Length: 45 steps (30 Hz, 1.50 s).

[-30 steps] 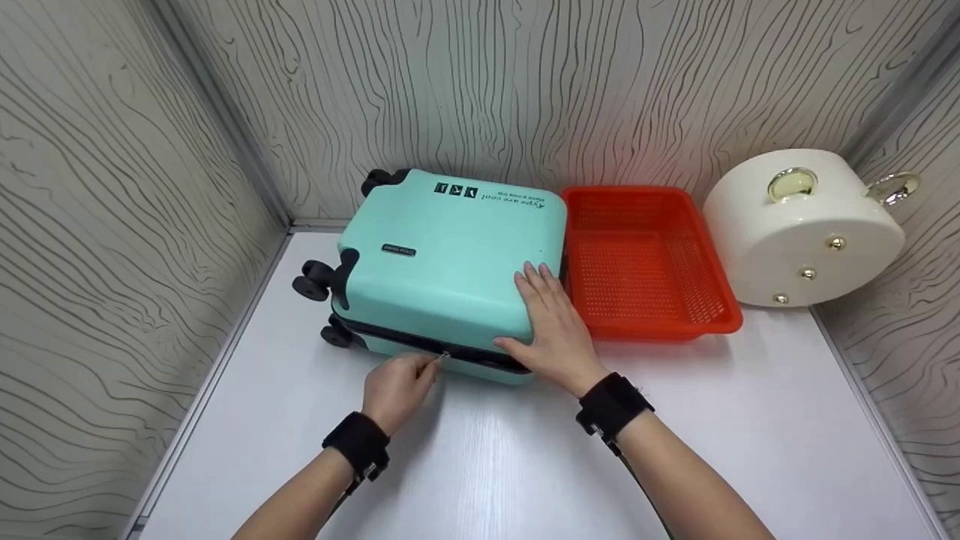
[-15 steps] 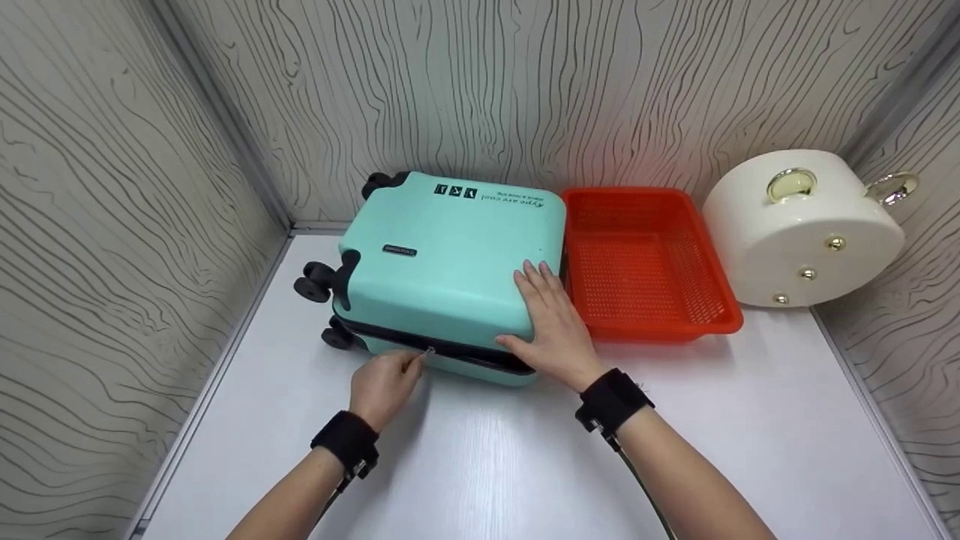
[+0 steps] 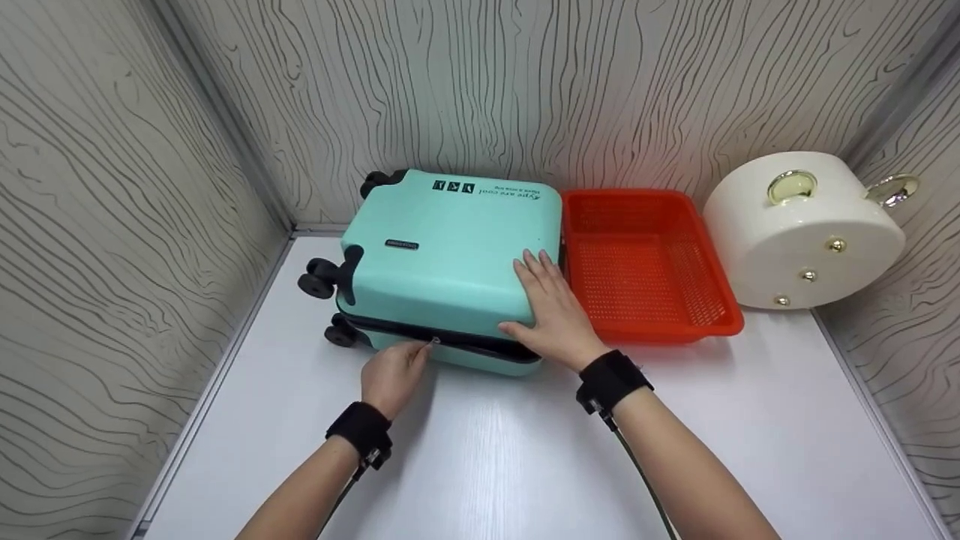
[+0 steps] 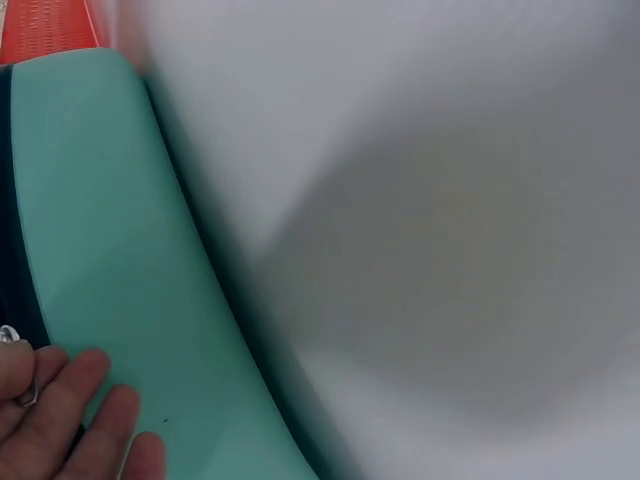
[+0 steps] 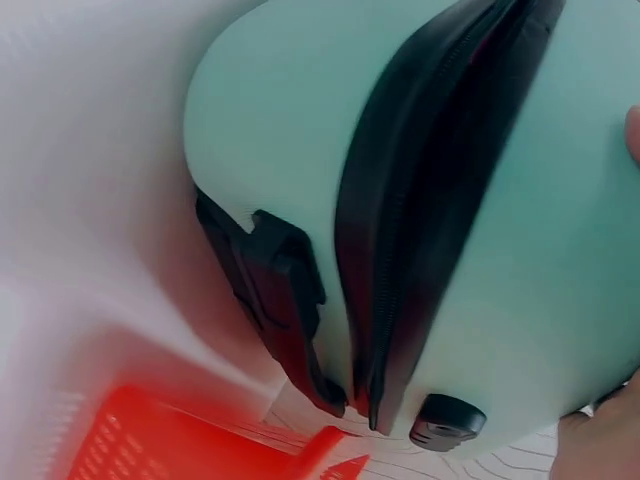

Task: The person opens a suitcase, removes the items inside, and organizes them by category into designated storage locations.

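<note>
A mint-green hard-shell suitcase [image 3: 450, 262] lies on its side at the back left, its wheels pointing left. Along its front runs a black zipper seam, parted into a dark gap [image 3: 491, 347] at the right; in the right wrist view this gap [image 5: 430, 200] shows zipper teeth along its edge. With thumb and curled index finger my left hand [image 3: 391, 377] pinches the small metal zipper pull [image 3: 435, 340] at mid-seam. My right hand [image 3: 556, 321] rests on the suitcase's front right corner, fingers extended across the shell and thumb over the front side.
Against the suitcase's right end stands a red perforated plastic basket [image 3: 731, 327]. Farther right is a round cream case [image 3: 757, 217] with gold handles and studs. Patterned panels [image 3: 480, 90] wall in the white tabletop [image 3: 487, 465] at the back and both sides.
The left hand drew the zipper pull left along the seam, then shifted slightly up and right. The suitcase's front has risen a little and the gap looks wider. The right hand stays on the shell.
</note>
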### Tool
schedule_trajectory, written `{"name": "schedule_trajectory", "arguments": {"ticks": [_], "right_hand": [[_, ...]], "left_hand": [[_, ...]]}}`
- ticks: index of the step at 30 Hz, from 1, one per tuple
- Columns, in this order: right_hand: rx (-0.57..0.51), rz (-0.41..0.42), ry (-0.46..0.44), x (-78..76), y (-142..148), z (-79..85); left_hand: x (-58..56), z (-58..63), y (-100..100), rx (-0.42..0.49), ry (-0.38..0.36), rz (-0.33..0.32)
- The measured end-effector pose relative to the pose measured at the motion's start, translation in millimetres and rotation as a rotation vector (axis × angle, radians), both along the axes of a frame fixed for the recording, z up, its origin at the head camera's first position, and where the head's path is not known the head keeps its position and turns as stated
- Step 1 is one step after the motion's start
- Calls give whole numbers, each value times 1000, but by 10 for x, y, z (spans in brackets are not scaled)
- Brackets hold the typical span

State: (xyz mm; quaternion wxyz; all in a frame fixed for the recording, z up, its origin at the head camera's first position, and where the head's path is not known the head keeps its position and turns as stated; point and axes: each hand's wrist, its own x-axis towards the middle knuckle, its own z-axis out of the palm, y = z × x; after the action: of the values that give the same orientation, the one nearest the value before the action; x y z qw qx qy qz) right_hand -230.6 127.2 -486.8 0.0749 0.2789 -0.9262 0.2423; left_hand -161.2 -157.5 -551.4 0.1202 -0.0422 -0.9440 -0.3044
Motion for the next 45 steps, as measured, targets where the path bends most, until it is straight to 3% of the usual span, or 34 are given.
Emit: {"name": "schedule_trajectory", "arguments": {"ticks": [3,8,13,19,27,45], "right_hand": [[47,-17,32,22,-50,42],[169,-1,181,90,-238,102],[265,-30,268,111,-370,69],[272,-37,314,98,-381,15],[279,-26,335,91,-383,8],[285,-20,320,78,-425,-46]], "left_hand": [[-18,-9,11,6,-16,5],[-35,14,23,11,-24,9],[-42,57,23,-3,-17,-6],[-27,79,-100,5,-21,-5],[-36,91,-433,82,-100,106],[-113,87,-1067,142,-159,274]]}}
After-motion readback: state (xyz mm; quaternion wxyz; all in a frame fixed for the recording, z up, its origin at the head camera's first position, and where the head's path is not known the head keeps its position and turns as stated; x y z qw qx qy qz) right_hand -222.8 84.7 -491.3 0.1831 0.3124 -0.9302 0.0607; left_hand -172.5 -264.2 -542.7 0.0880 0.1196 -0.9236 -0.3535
